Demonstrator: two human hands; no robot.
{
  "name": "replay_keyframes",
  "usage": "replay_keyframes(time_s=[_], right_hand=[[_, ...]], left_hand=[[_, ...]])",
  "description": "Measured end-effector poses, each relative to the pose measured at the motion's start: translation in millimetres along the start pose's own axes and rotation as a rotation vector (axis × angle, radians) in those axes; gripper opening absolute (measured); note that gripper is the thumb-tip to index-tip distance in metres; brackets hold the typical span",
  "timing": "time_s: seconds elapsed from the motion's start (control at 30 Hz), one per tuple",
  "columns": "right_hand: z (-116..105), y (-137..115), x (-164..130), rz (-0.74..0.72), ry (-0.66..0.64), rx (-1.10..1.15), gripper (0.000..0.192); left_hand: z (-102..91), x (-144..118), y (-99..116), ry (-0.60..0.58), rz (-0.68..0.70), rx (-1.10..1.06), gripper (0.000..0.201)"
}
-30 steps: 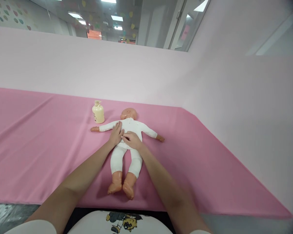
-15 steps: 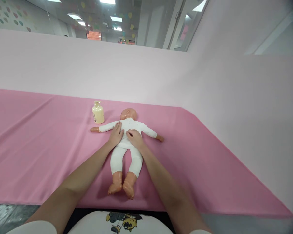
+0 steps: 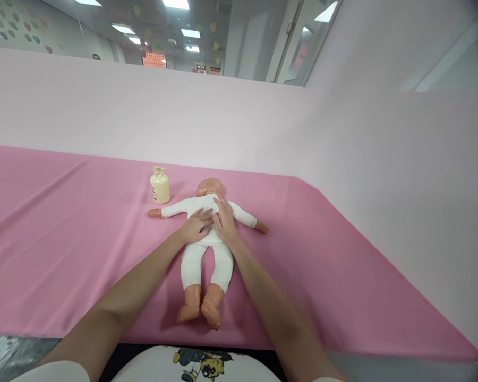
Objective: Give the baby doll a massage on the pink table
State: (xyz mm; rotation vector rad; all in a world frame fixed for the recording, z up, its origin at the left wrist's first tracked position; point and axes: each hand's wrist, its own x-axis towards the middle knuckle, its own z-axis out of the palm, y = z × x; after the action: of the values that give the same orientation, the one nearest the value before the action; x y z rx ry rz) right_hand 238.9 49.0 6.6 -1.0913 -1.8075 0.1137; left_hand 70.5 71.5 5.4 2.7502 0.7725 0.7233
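A baby doll (image 3: 209,237) with a white cloth body lies face up on the pink mat, head away from me and arms spread. Flat across the left and middle of its torso rests my left hand (image 3: 197,225), fingers stretched toward the right. My right hand (image 3: 224,220) lies on the right side of the chest, its fingers extended toward the doll's head (image 3: 210,187). Both hands are open and touch the doll without gripping it. Beyond the doll's outstretched arm on the left stands a pale yellow pump bottle (image 3: 160,185), upright and untouched.
The pink mat (image 3: 83,239) covers the surface and meets a pale wall (image 3: 143,111) behind. A glass window (image 3: 191,32) above the wall shows a room with ceiling lights. Grey floor (image 3: 16,353) appears at the lower left.
My left hand has turned and slid from the doll's left chest toward its middle. My right hand has uncurled and moved up toward the doll's shoulder. The bottle stays put.
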Motion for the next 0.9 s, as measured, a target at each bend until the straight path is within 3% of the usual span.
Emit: replay_keyframes(time_s=[0.17,0.3,0.4,0.67,0.8,0.9], right_hand=[[-6,2,4,-0.089,-0.240,-0.063,0.051],[-6,5,7,-0.054,-0.456,-0.043,0.046],[-5,4,9,-0.020,-0.545,-0.042,0.045],[4,7,11,0.054,-0.527,-0.057,0.047],[12,11,10,0.141,-0.429,-0.101,0.047],[15,14,9,0.230,-0.335,-0.141,0.050]], left_hand=[[-0.7,5,16,-0.015,0.198,0.024,0.028],[3.2,4,14,-0.013,0.164,0.046,0.025],[5.5,2,10,-0.029,0.131,0.036,0.024],[9.4,1,4,0.030,0.107,-0.126,0.028],[10.4,2,2,0.120,0.124,-0.302,0.032],[12.3,3,0,0.220,0.050,-0.410,0.039]])
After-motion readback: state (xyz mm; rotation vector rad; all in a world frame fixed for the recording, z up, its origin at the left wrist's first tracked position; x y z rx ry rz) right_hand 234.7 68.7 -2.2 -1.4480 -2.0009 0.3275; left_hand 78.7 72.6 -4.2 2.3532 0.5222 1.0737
